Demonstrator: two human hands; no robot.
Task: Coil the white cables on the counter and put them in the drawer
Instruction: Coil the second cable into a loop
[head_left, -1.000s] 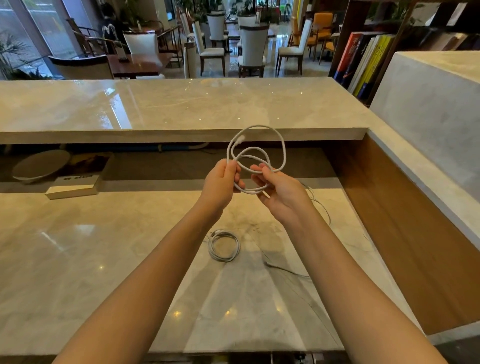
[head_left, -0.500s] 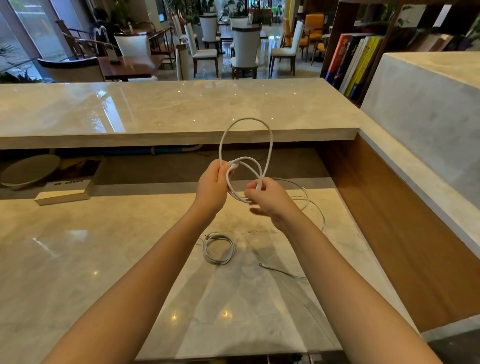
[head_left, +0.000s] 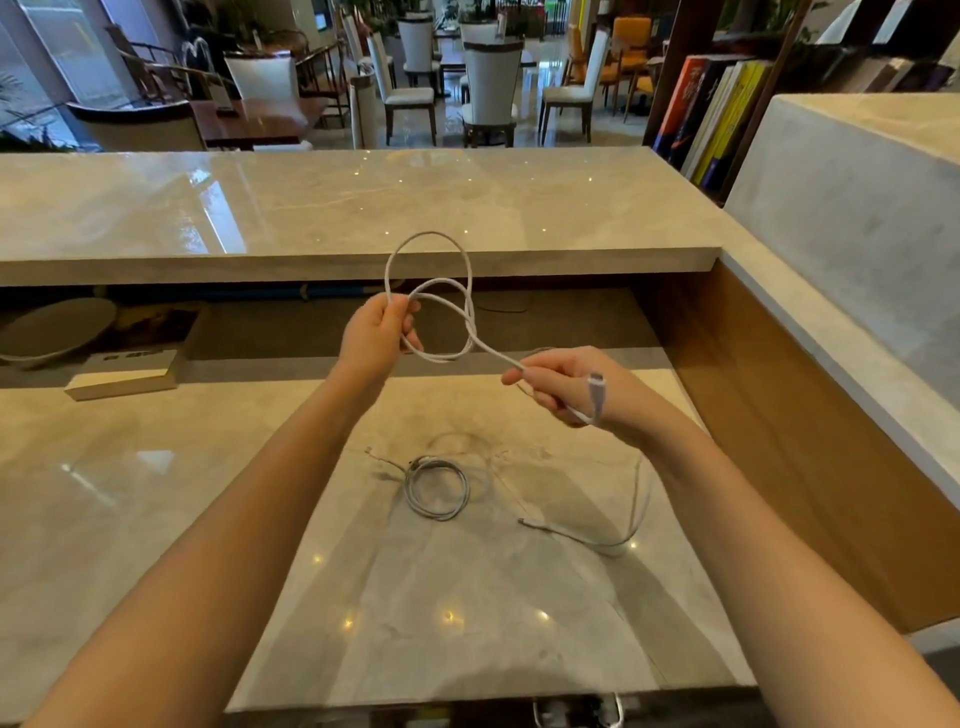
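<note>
Hands (head_left: 376, 332) held apart grip looped white cable (head_left: 451, 312).

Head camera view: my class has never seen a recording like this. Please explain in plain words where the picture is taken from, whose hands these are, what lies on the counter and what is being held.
There is no machine here. A person wears a wide-angle camera on the head, so you look forward and down along their own bare arms. The left hand grips the loops of a white cable. The right hand holds the same cable near its plug. On the marble counter below lie a coiled cable and a loose cable.
</note>
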